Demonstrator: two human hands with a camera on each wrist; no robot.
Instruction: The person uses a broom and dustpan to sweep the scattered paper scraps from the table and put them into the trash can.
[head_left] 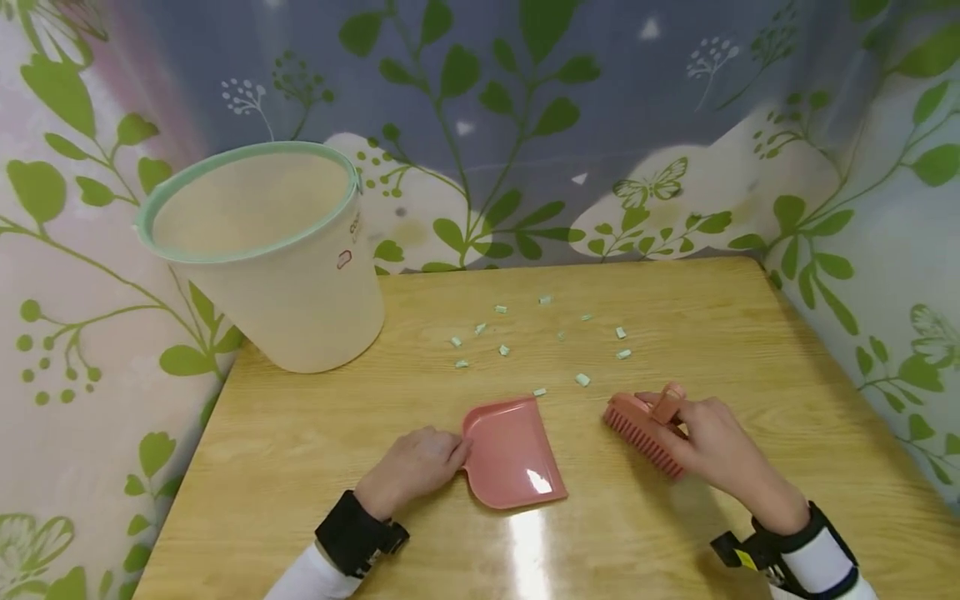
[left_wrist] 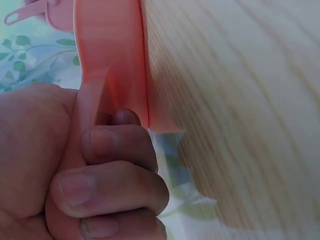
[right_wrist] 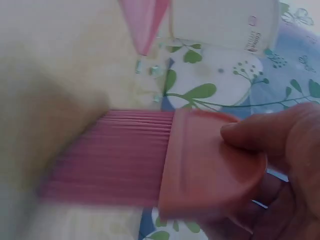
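Dustpan [head_left: 513,454] gripped by left hand [head_left: 412,467]; right hand [head_left: 712,446] holds brush [head_left: 645,433].

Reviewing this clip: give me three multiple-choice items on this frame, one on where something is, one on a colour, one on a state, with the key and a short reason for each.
1. Where does the bucket stand?
A. far left corner of the table
B. near right corner
C. on the floor

2. What colour is the dustpan?
A. blue
B. pink
C. black

3. What is the right hand doing?
A. lying flat on the table
B. holding a paper scrap
C. gripping the brush

Key: 1 A, the bucket sits at the far left by the wall. 2 B, the dustpan in the left hand is pink, like the brush. 3 C, the fingers curl round the brush back, bristles towards the green scraps.
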